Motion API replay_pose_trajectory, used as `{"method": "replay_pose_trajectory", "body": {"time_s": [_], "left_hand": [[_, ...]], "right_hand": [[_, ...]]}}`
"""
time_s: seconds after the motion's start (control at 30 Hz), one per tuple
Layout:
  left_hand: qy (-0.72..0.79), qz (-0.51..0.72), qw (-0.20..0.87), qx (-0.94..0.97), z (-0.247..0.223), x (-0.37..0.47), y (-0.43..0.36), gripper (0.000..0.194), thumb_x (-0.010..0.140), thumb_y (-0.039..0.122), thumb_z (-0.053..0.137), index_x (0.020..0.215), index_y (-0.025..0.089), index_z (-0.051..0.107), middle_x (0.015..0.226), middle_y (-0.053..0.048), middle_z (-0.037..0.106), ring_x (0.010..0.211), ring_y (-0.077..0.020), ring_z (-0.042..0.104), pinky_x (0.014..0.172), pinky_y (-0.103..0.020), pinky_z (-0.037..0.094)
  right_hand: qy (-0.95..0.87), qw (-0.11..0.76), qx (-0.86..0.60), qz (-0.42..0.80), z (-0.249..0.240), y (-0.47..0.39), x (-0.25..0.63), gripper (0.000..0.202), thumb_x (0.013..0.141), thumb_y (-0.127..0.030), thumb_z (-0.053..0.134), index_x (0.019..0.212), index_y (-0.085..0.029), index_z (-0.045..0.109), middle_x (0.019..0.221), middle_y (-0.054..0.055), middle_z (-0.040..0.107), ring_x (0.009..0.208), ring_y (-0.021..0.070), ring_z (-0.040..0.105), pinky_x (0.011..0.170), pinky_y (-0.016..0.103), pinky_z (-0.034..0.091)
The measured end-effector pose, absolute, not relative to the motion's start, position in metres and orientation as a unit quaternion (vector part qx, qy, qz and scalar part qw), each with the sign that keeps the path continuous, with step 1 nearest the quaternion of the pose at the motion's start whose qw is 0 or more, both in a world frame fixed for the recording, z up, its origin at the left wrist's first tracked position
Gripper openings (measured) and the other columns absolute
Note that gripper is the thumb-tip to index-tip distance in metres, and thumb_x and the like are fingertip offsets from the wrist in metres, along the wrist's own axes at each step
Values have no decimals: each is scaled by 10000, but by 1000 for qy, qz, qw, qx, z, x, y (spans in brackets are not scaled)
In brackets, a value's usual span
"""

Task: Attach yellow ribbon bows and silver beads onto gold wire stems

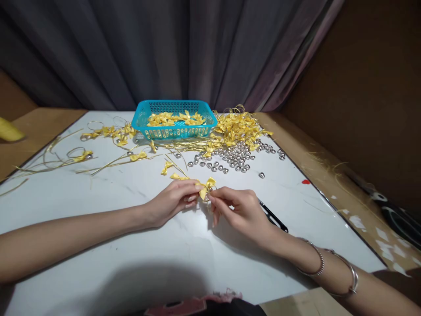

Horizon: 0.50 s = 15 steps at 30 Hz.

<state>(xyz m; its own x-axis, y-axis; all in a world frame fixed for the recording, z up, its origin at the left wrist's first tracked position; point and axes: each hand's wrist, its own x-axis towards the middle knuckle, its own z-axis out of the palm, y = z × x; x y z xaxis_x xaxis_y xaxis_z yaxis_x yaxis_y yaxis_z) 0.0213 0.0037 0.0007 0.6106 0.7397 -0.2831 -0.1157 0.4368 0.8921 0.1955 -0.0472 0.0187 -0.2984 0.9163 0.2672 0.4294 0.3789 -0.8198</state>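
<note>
Between my two hands, above the white tabletop, is a yellow ribbon bow with a small silvery piece at its middle. My left hand pinches the bow's left side between thumb and fingers. From the right, my right hand closes its thumb and index finger at the silvery piece and what looks like a thin gold cord; the exact grip is too small to make out. Just beyond my left fingers lie another yellow bow and a gold cord. A black pen-like tool lies partly hidden behind my right hand.
A blue basket with yellow bows stands at the back. Right of it are a heap of bows and many silver beads. Bows with gold cords lie to the left. Black-handled scissors rest at the far right.
</note>
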Motion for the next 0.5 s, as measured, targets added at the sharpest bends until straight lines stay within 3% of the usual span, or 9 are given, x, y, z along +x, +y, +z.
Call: {"method": "replay_pose_trajectory", "body": {"time_s": [0.5], "left_hand": [[310,288,823,378,3,27,4,230,755,185,621,567,129,499,525,52,330,511,-74,275,491,-169,315]], "right_hand": [[-774,375,-444,252,15,-47,195,217,847,-71,423,730,-113,601,518,8,620,457,91,554,499,209,428]]}}
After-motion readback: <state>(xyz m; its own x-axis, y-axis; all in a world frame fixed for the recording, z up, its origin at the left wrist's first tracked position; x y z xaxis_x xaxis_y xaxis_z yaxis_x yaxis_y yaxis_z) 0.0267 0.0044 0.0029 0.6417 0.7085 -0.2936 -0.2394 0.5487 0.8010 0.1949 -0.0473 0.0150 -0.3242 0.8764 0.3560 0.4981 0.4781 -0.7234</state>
